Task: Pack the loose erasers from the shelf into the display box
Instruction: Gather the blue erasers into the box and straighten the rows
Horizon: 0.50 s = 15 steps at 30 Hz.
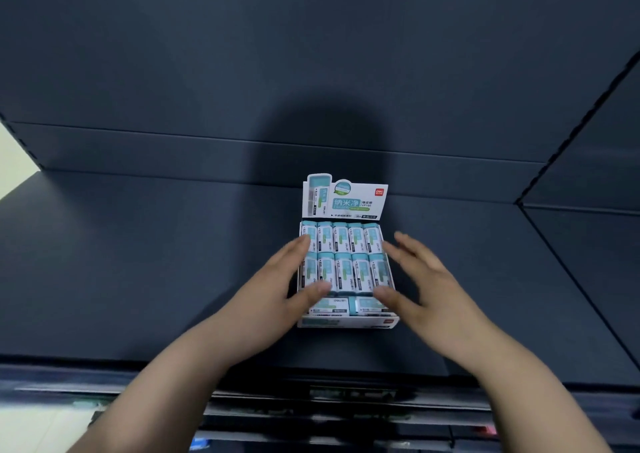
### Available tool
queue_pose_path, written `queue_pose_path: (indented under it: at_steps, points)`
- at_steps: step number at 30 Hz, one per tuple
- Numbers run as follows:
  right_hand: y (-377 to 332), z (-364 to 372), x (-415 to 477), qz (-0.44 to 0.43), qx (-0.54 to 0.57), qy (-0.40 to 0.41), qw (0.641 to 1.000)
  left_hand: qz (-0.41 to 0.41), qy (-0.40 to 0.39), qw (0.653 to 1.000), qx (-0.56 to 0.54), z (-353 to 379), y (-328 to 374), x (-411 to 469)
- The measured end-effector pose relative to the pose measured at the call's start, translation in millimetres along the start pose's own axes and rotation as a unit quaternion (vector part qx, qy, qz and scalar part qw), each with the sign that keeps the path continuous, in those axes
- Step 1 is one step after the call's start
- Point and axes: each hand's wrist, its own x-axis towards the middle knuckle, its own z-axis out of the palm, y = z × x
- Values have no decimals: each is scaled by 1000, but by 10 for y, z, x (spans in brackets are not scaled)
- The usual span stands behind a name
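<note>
Erasers (343,251) fill one display box (346,323) that sits on the dark shelf (156,262). There are five in the back row, five in the middle row, and two lying sideways at the front. The left hand (287,279) is flat and open, with its fingers resting on the box's left side. The right hand (422,279) is open too, fingers straight, just beside the right side. It is blurry, so touching cannot be told.
</note>
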Motion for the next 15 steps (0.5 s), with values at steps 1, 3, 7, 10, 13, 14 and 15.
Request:
queue_pose_path:
  at_steps: [1, 3, 7, 10, 13, 14, 15]
  points:
    - [-27, 39, 39, 5, 4, -19, 1000, -2, 9, 1000, -12, 39, 11, 51]
    - [-70, 152, 134, 9, -14, -48, 999, -7, 18, 1000, -2, 127, 39, 170]
    - [-75, 355, 265, 24, -51, -55, 997, 2, 2, 992, 122, 278, -7, 308]
    - [-55, 405, 210, 32, -56, -54, 996, 18, -8, 983, 185, 297, -53, 253]
    - [-51, 438, 129, 35, -60, -50, 996, 35, -21, 980, 197, 294, -61, 204]
    - [-43, 439, 121, 34, -50, -50, 997, 36, -28, 981, 187, 287, -66, 204]
    - [-33, 430, 112, 35, -27, -47, 998, 31, -38, 986, 162, 275, -77, 205]
